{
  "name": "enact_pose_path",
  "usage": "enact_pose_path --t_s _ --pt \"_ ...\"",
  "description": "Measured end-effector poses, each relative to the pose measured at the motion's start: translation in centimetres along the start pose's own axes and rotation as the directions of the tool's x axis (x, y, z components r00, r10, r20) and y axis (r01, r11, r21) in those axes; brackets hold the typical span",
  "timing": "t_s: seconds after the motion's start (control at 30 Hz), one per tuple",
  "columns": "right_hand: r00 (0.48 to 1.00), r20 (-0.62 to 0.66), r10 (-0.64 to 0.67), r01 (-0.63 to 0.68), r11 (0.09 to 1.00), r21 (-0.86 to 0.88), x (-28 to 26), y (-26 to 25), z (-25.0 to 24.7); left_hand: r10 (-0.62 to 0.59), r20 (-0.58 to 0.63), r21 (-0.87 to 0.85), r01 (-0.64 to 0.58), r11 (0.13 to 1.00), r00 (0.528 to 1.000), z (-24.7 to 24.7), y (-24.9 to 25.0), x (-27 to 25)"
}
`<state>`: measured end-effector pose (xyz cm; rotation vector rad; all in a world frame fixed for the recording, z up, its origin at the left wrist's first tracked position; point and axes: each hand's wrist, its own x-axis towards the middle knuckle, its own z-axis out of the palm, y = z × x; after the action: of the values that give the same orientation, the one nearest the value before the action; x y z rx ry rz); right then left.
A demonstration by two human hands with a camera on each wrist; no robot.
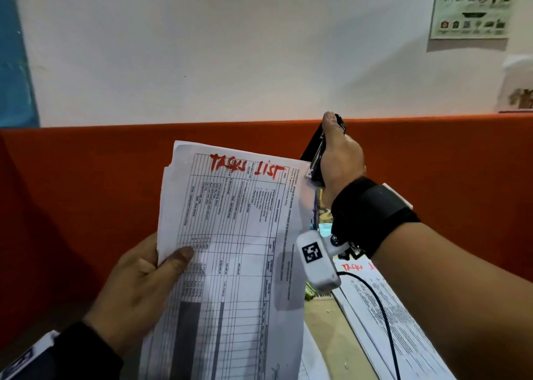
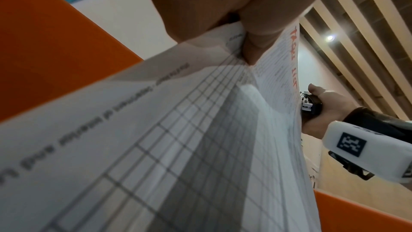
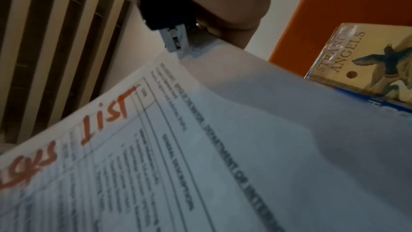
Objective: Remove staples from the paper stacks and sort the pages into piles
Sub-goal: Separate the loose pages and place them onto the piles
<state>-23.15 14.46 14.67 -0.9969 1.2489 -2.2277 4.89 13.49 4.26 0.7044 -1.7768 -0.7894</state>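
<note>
A stapled paper stack with "TASKS LIST" in red marker is held upright in front of me. My left hand grips its left edge, thumb on the printed table. My right hand holds a black stapler, whose metal tip sits at the stack's top right corner. The left wrist view shows the stack pinched under my left hand, with the stapler at its far edge. In the right wrist view the stapler's metal nose touches the corner of the stack.
An orange partition stands behind the desk. More "TASKS LIST" pages lie on the desk at the right, with a black cable over them. A paperback book leans against the partition. A poster hangs on the white wall.
</note>
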Motion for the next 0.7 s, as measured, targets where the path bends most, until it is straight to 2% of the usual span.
enact_pose_path --t_s 0.37,0.6,0.7 --pt "0.996 -0.086 -0.01 0.011 1.0 0.005 0.6 0.2 0.7 0.013 0.024 0.022 -0.013 1.0 1.0 -0.1 0.1 -0.3" --pt "0.993 -0.111 0.028 -0.032 0.999 -0.032 0.7 1.2 1.1 0.072 0.041 0.062 -0.074 0.995 0.997 0.3 -0.8 -0.4" --pt "0.993 -0.11 0.048 -0.057 0.995 -0.082 0.6 1.5 1.3 0.015 0.037 0.032 -0.016 0.999 0.999 0.6 -0.3 -0.6"
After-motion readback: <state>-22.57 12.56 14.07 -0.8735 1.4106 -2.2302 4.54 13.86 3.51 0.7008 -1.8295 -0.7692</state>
